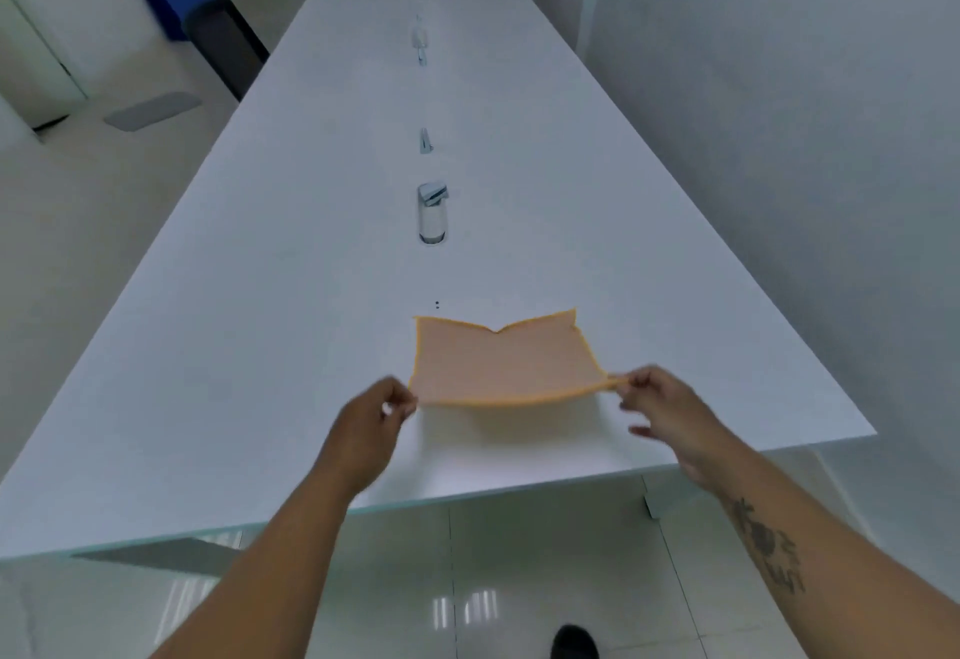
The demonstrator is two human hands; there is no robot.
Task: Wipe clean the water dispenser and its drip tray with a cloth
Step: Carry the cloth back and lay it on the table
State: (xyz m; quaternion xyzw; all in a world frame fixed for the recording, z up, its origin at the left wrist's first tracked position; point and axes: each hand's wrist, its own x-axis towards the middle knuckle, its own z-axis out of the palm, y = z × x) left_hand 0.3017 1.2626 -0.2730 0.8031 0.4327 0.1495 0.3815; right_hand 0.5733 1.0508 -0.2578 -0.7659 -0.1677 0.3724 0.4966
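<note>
An orange cloth (pixel 501 362) is spread out just above the near end of a long white table (pixel 260 346). My left hand (pixel 376 411) pinches the cloth's near left corner. My right hand (pixel 662 401) pinches its near right corner. The near edge is lifted and stretched between both hands, while the far edge lies on or close to the tabletop. No water dispenser or drip tray is in view.
Metal cable-port fittings (pixel 432 214) run in a row down the table's centre line, the nearest just beyond the cloth. A white wall (pixel 779 138) borders the right side. A dark chair (pixel 223 42) stands at the left, on the glossy tiled floor (pixel 493 580).
</note>
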